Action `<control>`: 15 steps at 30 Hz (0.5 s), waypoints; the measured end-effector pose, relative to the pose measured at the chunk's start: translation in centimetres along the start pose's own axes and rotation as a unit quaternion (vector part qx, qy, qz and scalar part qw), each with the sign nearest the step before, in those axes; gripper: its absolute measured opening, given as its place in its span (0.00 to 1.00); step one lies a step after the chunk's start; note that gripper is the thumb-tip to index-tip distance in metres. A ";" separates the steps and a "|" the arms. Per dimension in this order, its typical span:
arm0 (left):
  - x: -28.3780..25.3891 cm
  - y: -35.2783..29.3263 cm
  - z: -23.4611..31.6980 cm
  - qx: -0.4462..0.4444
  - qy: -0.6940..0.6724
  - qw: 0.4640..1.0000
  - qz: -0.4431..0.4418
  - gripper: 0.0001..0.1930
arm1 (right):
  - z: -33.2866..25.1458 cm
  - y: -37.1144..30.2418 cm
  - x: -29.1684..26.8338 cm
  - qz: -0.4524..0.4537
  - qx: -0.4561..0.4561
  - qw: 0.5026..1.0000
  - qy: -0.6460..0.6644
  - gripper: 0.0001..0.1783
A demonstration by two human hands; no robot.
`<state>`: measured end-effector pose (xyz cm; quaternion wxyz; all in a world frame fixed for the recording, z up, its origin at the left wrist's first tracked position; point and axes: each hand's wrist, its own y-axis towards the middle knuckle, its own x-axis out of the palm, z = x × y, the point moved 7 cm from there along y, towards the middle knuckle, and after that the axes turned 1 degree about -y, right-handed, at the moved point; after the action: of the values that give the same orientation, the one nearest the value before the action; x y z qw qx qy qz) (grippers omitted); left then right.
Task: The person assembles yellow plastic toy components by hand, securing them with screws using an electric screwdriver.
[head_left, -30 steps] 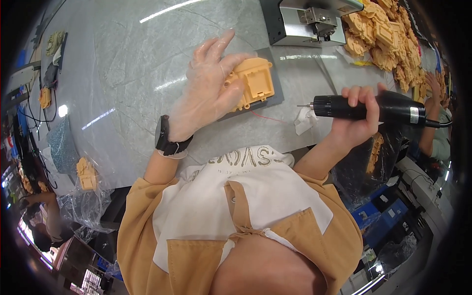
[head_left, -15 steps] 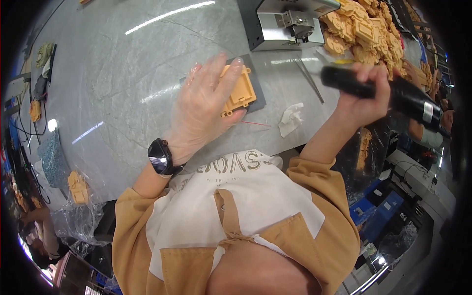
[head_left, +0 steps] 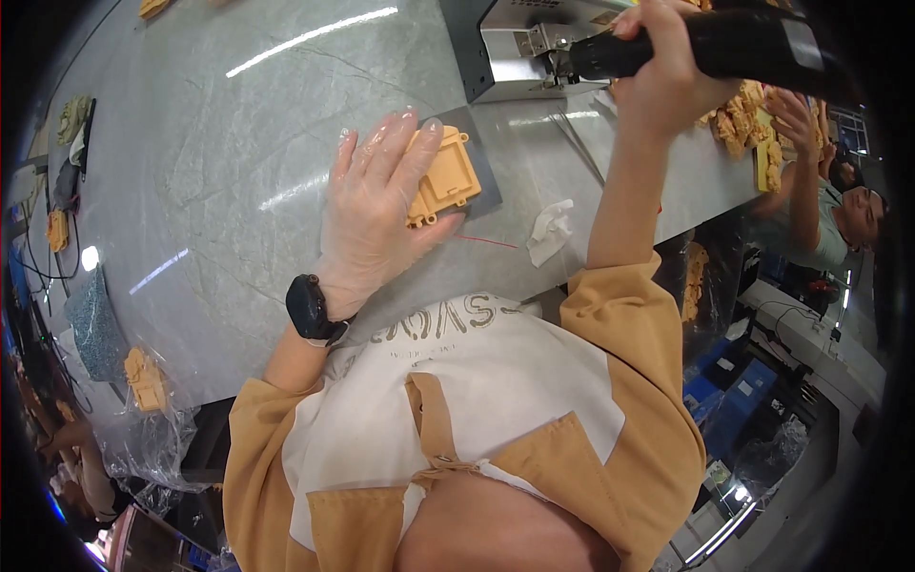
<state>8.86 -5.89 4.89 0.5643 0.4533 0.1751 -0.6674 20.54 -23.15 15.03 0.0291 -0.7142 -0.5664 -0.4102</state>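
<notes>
My left hand [head_left: 376,200], in a clear plastic glove, lies over the left side of a shallow yellow-orange plastic housing [head_left: 450,173]. Its thumb is at the lower edge and its fingers are along the upper left, holding the part on a dark square pad [head_left: 484,162]. Up at the right, my bare right hand [head_left: 667,86] is wrapped round a black electric screwdriver [head_left: 734,43]. The tool's front end is at the metal mechanism of a silver-and-black box-shaped machine [head_left: 496,81]; its very tip is hard to make out.
Metal tweezers [head_left: 579,148], a crumpled white tissue [head_left: 550,232] and a thin red wire [head_left: 491,241] lie near the pad. A heap of orange parts [head_left: 736,126] is at the right, beside a co-worker's hand [head_left: 796,122]. A bagged orange part [head_left: 145,379] sits at the left edge.
My right hand has carried the screwdriver up and forward to the machine. My left hand stays on the housing. The co-worker at the right shows more fully.
</notes>
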 end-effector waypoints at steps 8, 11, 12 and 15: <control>-0.6 -1.1 -2.0 -0.053 -0.077 0.995 0.023 0.44 | -1.5 -2.5 -0.2 -0.139 -0.022 0.943 -0.302 0.22; 0.4 -1.3 -2.6 -0.033 -0.111 0.993 0.007 0.43 | -3.6 -6.8 1.8 -0.148 -0.007 0.981 -0.124 0.30; 0.2 -1.3 -2.6 -0.028 -0.127 0.991 0.028 0.43 | -3.7 -8.0 2.9 -0.172 0.020 0.978 -0.121 0.32; 0.0 -1.5 -2.8 -0.026 -0.152 0.987 0.049 0.44 | -3.3 -9.8 3.5 -0.192 0.029 0.969 -0.153 0.32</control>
<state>8.62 -3.36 2.95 0.6278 0.3395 0.0820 -0.6956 10.62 -18.53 15.21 -0.1162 -0.6454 -0.7023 -0.2769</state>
